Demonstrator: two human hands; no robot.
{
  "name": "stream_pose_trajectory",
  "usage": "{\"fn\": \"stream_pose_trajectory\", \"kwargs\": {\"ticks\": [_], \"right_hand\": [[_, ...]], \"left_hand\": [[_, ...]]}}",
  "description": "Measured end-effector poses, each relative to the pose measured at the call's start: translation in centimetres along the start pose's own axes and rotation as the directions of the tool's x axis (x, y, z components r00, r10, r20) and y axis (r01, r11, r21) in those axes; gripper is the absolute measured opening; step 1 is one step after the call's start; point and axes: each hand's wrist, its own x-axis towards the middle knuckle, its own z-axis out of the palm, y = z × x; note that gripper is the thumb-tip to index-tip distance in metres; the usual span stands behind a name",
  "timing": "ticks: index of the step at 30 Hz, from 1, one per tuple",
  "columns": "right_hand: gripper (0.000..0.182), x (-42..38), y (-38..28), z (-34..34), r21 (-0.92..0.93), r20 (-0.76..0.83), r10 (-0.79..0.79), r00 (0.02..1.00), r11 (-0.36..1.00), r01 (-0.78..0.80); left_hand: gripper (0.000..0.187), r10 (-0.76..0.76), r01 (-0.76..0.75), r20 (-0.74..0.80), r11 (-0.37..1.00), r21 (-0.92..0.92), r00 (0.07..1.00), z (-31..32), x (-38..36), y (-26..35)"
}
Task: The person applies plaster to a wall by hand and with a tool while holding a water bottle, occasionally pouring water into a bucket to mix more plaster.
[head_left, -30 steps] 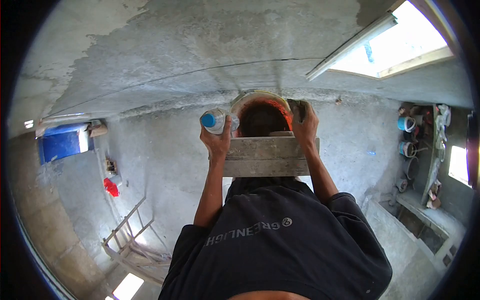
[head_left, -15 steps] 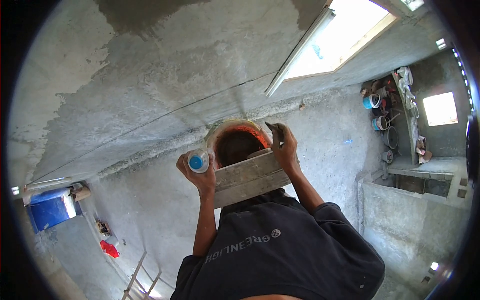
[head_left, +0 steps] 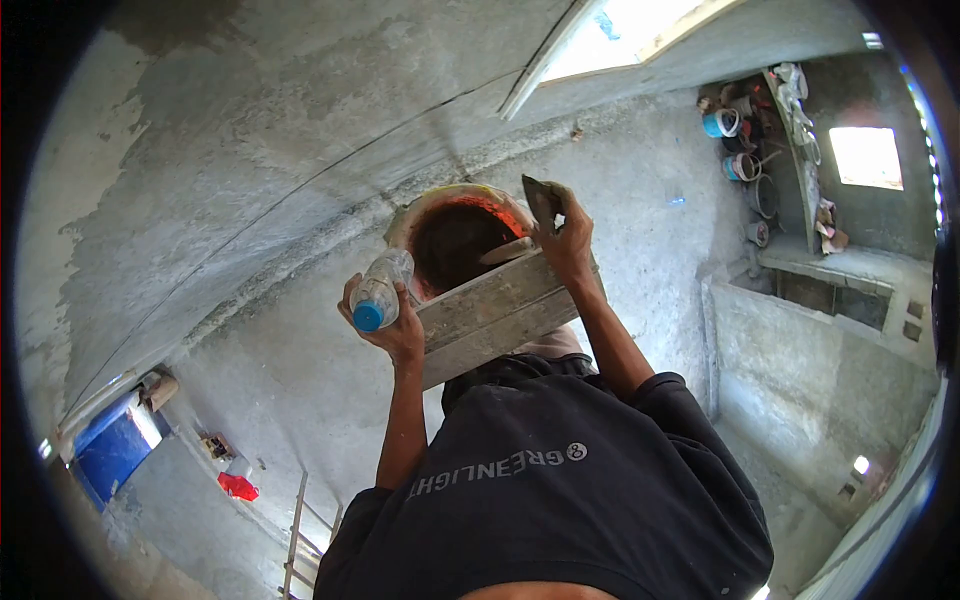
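My left hand [head_left: 397, 332] is wrapped round a clear plastic bottle [head_left: 388, 275], whose blue cap points down toward me. In my right hand [head_left: 570, 240] is a dark, flat, pointed tool [head_left: 541, 203], pinched between thumb and fingers. Between my two hands lies a grey, worn wooden plank [head_left: 490, 318], slanting up to the right. Just beyond the plank stands a round bucket [head_left: 402, 222] with an orange-red inner wall and dark contents. A pale handle-like piece [head_left: 508, 251] rests at the bucket's right side, partly inside it.
A rough grey wall [head_left: 280, 130] rises beyond the bucket, with a window frame [head_left: 560, 55] in it. Several buckets [head_left: 722, 123] stand at the right, near a ledge [head_left: 830, 262]. At the lower left are a blue panel [head_left: 112, 450], a red item [head_left: 238, 487] and a wooden ladder-like frame [head_left: 296, 530].
The bottle has tipped so that more of its side shows. My right hand and the pointed tool are higher in view. The bucket and wall have shifted up and left.
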Motion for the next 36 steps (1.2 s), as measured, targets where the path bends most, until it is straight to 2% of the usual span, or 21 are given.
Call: {"fn": "stream_pose_trajectory", "kwargs": {"ticks": [6,11,15,17,20,23,26,27,29,33,35,36], "right_hand": [[0.026,0.0,-0.8,-0.1,0.033,0.014,0.061,0.998,0.998,-0.062],[0.023,-0.1,-0.1,0.0,0.077,-0.052,0.131,0.99,0.989,-0.126],[0.024,-0.1,-0.4,0.0,0.075,-0.119,0.105,0.987,0.993,-0.096],[0.024,-0.1,-0.3,0.0,0.098,-0.068,0.158,0.985,0.984,-0.151],[0.022,-0.1,-0.7,0.0,0.06,-0.079,0.069,0.995,0.996,-0.064],[0.021,-0.1,-0.3,0.1,0.035,-0.066,0.049,0.997,0.998,-0.047],[0.022,-0.1,0.1,0.4,0.042,-0.075,0.076,0.994,0.996,-0.073],[0.022,-0.2,0.3,0.4,0.042,-0.08,0.094,0.992,0.995,-0.09],[0.023,-0.1,0.4,0.4,0.044,-0.046,0.098,0.994,0.994,-0.096],[0.025,0.0,-0.1,0.8,0.0,-0.042,0.126,0.991,0.992,-0.126],[0.026,0.0,-0.3,0.8,-0.013,-0.052,0.166,0.985,0.986,-0.167],[0.026,0.0,-0.3,0.8,-0.028,-0.027,0.152,0.988,0.988,-0.153]], "left_hand": [[0.056,0.041,-0.04,0.085,0.999,-0.013,0.996,0.0,0.2,0.4],[0.055,0.009,-0.007,0.033,0.999,-0.049,0.999,0.3,0.2,0.4],[0.054,0.013,-0.012,0.008,0.996,-0.086,1.0,0.2,0.0,-0.3],[0.061,0.07,-0.074,0.052,0.994,0.075,0.996,0.0,0.1,-0.3],[0.052,0.098,-0.105,0.069,0.988,0.109,0.993,-0.1,0.4,0.2],[0.06,0.084,-0.091,0.047,0.985,0.15,0.995,-0.3,0.2,-0.3],[0.051,0.12,-0.119,-0.006,0.988,0.103,0.993,-0.1,0.4,-0.2],[0.051,0.121,-0.121,0.012,0.987,0.107,0.993,-0.3,0.3,-0.1],[0.052,0.119,-0.127,0.046,0.966,0.227,0.992,-0.5,0.6,0.2],[0.055,0.185,-0.203,0.101,0.952,0.227,0.978,-0.6,0.7,-0.8],[0.058,0.039,-0.044,0.032,0.981,0.19,0.999,-0.5,0.6,-1.2],[0.061,0.007,-0.012,0.023,0.977,0.215,1.0,-0.4,0.6,-1.1]]}}
